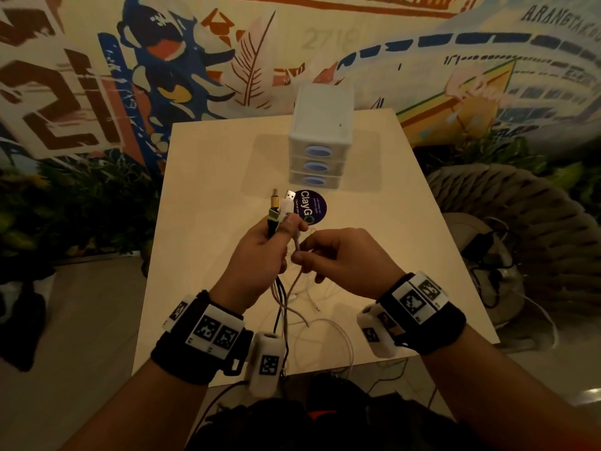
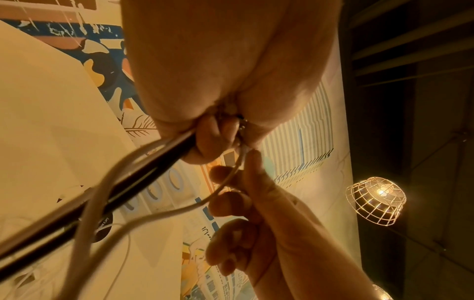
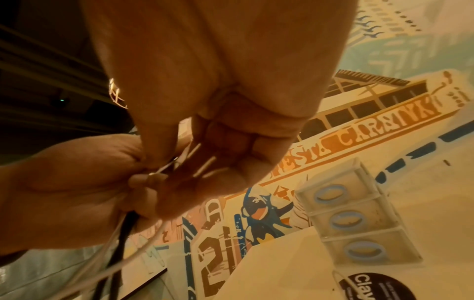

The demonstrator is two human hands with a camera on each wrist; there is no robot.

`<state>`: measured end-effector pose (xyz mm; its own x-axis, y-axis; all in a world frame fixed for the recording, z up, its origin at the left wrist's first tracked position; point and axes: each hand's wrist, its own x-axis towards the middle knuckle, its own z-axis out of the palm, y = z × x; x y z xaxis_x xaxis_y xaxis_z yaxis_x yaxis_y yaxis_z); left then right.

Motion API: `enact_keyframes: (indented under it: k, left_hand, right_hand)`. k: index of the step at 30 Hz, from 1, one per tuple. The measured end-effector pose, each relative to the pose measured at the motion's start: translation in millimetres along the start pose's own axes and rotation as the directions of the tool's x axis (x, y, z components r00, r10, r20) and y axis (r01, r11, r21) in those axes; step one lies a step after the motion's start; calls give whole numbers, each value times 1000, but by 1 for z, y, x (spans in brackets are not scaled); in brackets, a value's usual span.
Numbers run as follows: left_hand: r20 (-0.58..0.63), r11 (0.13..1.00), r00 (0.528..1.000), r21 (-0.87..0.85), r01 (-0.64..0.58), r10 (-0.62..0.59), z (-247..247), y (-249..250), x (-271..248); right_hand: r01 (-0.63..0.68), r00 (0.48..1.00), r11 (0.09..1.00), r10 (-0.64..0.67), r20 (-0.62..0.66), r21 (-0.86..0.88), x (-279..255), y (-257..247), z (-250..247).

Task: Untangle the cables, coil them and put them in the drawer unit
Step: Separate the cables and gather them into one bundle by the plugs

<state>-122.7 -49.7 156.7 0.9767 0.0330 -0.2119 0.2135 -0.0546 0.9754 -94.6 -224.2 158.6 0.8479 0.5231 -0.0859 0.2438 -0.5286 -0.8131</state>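
Cables (image 1: pixel 282 297) hang in a loose tangle from two raised hands and trail over the near part of the pale table (image 1: pixel 406 242), some strands white, at least one black. Largest of all, the table runs from the near edge to the painted wall (image 1: pixel 97 76) at the far side. On its far middle stands the drawer unit (image 1: pixel 320 138), a white stack of three drawers with blue oval handles, all pushed in. Just near of it lies a round dark sticker (image 1: pixel 310 206), flat on the tabletop.

Above the table's middle, the left hand (image 1: pixel 257 255) is curled tight round a bundle of cables, whose plug ends stick up out of the fist: a gold plug (image 1: pixel 275 200) with a green collar and, just right of it, a white USB plug (image 1: pixel 289 196). The right hand (image 1: pixel 344 258), close beside the left, pinches a thin white cable (image 2: pixel 225 180) between thumb and forefinger, its other fingers curled in. Both wrists carry black bands (image 1: pixel 182 359) with white marker blocks.
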Motion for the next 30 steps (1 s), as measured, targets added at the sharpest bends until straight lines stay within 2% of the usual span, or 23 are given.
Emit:
enact_keyframes:
  k: [3, 6, 9, 12, 15, 18, 20, 21, 25, 27, 30]
  left_hand:
    - [15, 999, 1000, -50, -5, 6, 1, -1, 0]
    - [54, 996, 999, -86, 14, -9, 5, 1, -2]
    - [49, 999, 998, -29, 28, -27, 8, 2, -4]
    - [58, 1000, 998, 20, 16, -17, 5, 2, -4]
    - [90, 999, 995, 8, 46, -46, 4, 1, -3]
    - [114, 997, 992, -31, 67, -63, 4, -1, -4]
    - [130, 998, 990, 6, 61, -61, 4, -2, -6]
    - [143, 998, 988, 32, 53, -57, 5, -2, -8]
    - [228, 996, 973, 84, 9, -28, 15, 4, -14]
    - [219, 994, 975, 110, 24, -48, 17, 4, -14]
    - [165, 972, 984, 232, 22, -62, 15, 2, -17]
  right_hand:
    - [12, 999, 999, -10, -48, 43, -2, 10, -9]
    - [19, 1000, 1000, -19, 15, 10, -3, 12, -5]
    - [62, 998, 997, -63, -19, -34, -3, 12, 6]
    - [59, 996, 998, -59, -71, 4, -5, 13, 10]
    - [75, 994, 997, -75, -75, 3, -7, 13, 5]
    - [70, 977, 995, -55, -207, 68, -5, 11, -14]
    - [117, 952, 987, -79, -296, 112, 0, 6, -28]
    - [150, 948, 983, -112, -297, 106, 3, 1, -32]
    - [213, 972, 977, -215, -98, -24, 17, -24, -27]
    - [241, 970, 968, -243, -16, -73, 22, -34, -18]
    - [311, 950, 944, -310, 23, -111, 22, -38, -6]
